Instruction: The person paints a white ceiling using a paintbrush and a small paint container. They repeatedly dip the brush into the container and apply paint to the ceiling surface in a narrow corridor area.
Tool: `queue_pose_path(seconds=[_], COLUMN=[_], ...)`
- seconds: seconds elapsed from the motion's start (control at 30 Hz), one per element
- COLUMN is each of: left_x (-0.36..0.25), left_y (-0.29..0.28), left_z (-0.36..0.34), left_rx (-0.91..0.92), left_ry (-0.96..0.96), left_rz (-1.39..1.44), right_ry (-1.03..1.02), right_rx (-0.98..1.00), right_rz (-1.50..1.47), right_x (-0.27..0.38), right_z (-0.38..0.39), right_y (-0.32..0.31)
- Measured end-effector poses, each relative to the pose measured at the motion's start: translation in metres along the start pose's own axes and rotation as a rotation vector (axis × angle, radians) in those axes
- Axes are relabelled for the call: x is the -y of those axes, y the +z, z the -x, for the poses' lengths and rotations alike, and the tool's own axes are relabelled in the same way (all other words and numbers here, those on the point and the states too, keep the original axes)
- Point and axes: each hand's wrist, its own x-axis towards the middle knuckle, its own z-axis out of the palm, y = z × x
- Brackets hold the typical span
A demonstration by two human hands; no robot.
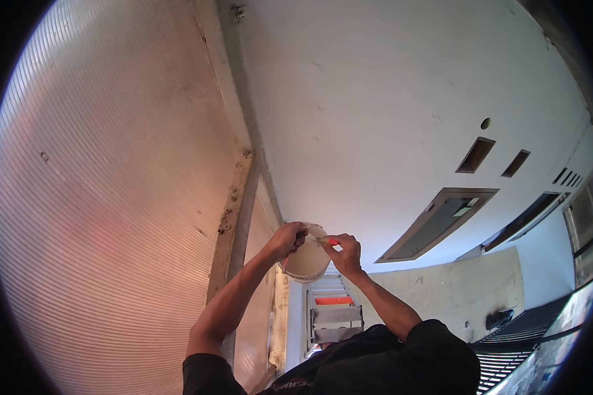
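A pale round bucket [308, 264] hangs in front of me, held up off the floor. Cream-coloured material coats its inside. My left hand [287, 241] is closed at the bucket's left rim, fingers curled over the edge. From the right, my right hand [346, 253] grips a small tool with a red handle [333, 241]. The tool's working end lies at the far right of the bucket's mouth, too small to make out whether it is a blade or bristles.
A stepladder [336, 316] stands below the bucket. Ribbed translucent sheeting [112, 197] fills the left, edged by a rough beam [234, 217]. A white wall [362, 118] rises ahead, with a framed window [435, 224]. The tiled floor [454, 289] lies far below, beside a black railing [520, 336].
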Motion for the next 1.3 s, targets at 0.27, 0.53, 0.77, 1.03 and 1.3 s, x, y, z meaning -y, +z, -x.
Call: queue_pose_path(seconds=[0.27,0.53,0.77,1.03,1.3], left_x=[0.000,0.004,0.007,-0.002,-0.003], left_y=[-0.006,-0.008,-0.017,-0.005,-0.006], left_z=[-0.002,-0.010,-0.011,-0.003,-0.002], left_rx=[-0.134,-0.168,-0.156,-0.152,-0.132], left_ry=[-0.012,0.002,0.006,0.031,0.030], left_rz=[0.125,0.092,0.092,0.085,0.102], right_ry=[0.354,0.077,-0.082,-0.117,-0.253], right_rx=[-0.209,-0.395,-0.289,-0.265,-0.532], right_rz=[-0.550,-0.686,-0.851,-0.810,-0.499], right_x=[0.014,0.063,0.118,0.132,0.112], right_z=[-0.036,-0.191,-0.306,-0.367,-0.376], right_y=[-0.097,-0.066,0.011,0.066,0.040])
